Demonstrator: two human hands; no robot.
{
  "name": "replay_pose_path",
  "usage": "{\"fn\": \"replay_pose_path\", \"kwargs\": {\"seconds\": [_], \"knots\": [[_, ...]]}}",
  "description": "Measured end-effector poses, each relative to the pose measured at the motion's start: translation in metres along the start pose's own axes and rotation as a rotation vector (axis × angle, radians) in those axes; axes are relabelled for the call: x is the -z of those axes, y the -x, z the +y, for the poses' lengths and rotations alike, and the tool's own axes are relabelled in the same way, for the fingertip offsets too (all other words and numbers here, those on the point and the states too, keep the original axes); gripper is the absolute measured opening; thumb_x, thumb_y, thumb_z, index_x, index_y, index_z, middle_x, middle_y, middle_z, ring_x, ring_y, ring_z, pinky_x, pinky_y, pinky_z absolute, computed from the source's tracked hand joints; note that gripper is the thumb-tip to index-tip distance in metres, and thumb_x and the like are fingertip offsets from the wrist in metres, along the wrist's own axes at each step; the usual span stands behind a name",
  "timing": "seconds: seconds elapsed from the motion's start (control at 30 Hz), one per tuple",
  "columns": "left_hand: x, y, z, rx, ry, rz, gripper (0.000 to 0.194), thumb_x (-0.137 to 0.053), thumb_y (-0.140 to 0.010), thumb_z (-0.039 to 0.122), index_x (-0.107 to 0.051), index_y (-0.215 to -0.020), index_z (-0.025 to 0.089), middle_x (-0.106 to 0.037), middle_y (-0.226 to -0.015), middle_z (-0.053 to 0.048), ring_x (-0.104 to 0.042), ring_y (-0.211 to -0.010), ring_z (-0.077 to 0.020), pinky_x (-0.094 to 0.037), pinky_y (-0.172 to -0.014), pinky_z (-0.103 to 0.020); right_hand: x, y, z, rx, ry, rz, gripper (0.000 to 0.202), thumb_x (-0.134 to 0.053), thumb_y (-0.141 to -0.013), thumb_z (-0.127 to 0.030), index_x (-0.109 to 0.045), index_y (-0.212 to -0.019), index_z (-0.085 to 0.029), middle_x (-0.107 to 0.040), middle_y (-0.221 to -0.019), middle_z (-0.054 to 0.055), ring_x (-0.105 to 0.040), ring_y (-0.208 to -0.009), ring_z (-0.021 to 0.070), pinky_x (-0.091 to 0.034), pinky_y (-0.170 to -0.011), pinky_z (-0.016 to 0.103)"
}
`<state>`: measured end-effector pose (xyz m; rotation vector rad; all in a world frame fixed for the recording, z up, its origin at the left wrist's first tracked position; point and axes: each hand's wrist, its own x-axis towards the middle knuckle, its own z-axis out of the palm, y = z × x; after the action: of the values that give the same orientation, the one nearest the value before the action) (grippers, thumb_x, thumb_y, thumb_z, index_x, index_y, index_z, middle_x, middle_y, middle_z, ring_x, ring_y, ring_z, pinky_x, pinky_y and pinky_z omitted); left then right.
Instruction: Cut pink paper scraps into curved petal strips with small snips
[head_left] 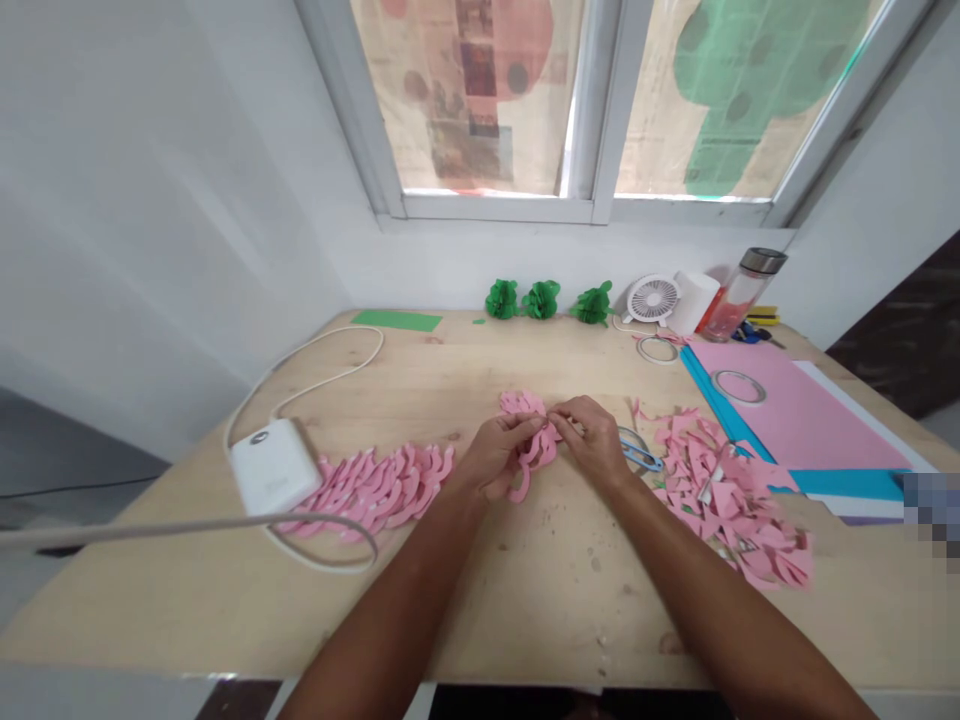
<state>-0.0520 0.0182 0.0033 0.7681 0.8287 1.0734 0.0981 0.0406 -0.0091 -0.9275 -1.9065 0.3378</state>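
Note:
Both hands meet over the middle of the wooden table (555,580). My left hand (499,450) is closed on a pink paper piece (541,450) with curled strips hanging below the fingers. At its right edge my right hand (596,435) pinches, thumb against forefinger; the spot between these fingertips is too small to make out fully. Just behind the left hand lies another cluster of pink paper curls (521,402). Left of the hands spreads a row of overlapping pink paper strips (390,485). Blue-handled scissors (641,455) lie to the right of my right hand.
Pink paper scraps (735,500) are heaped at right, beside coloured sheets (810,410) and a tape roll (739,387). Green paper flowers (540,299), a small fan (652,300) and a bottle (742,295) stand at the back. A white power bank (276,468) with a looping cable sits left.

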Motion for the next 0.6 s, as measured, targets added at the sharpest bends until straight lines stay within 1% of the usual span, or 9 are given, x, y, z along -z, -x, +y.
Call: {"fn": "replay_pose_path", "kwargs": {"seconds": [0.17, 0.4, 0.6], "knots": [[0.0013, 0.0011, 0.0009, 0.002, 0.006, -0.045, 0.022, -0.070, -0.065, 0.031, -0.060, -0.067, 0.011, -0.047, -0.049, 0.004, -0.043, -0.041, -0.0053, -0.032, -0.042, -0.019, 0.0001, -0.0005, 0.0020, -0.007, -0.011, -0.015, 0.016, -0.052, -0.084, -0.027, -0.065, -0.079, -0.020, -0.065, -0.074, 0.005, -0.056, -0.072, 0.0174, -0.044, -0.069, 0.030], [0.0033, 0.0014, 0.0005, 0.021, 0.047, -0.040, 0.024, -0.070, -0.066, 0.030, -0.057, -0.062, 0.011, -0.048, -0.049, 0.003, -0.042, -0.042, -0.0044, -0.032, -0.042, -0.018, 0.0019, -0.0012, 0.0026, 0.039, 0.010, -0.034, 0.018, -0.050, -0.085, -0.029, -0.065, -0.080, -0.020, -0.065, -0.074, 0.005, -0.057, -0.074, 0.0177, -0.044, -0.070, 0.031], [0.0051, 0.0014, 0.0012, 0.074, 0.057, -0.041, 0.028, -0.070, -0.065, 0.036, -0.058, -0.065, 0.011, -0.049, -0.049, 0.003, -0.043, -0.042, -0.0048, -0.030, -0.042, -0.018, 0.0036, -0.0028, 0.0011, 0.091, 0.036, -0.056, 0.019, -0.050, -0.085, -0.028, -0.066, -0.082, -0.019, -0.065, -0.074, 0.006, -0.056, -0.074, 0.0177, -0.044, -0.070, 0.031]]}}
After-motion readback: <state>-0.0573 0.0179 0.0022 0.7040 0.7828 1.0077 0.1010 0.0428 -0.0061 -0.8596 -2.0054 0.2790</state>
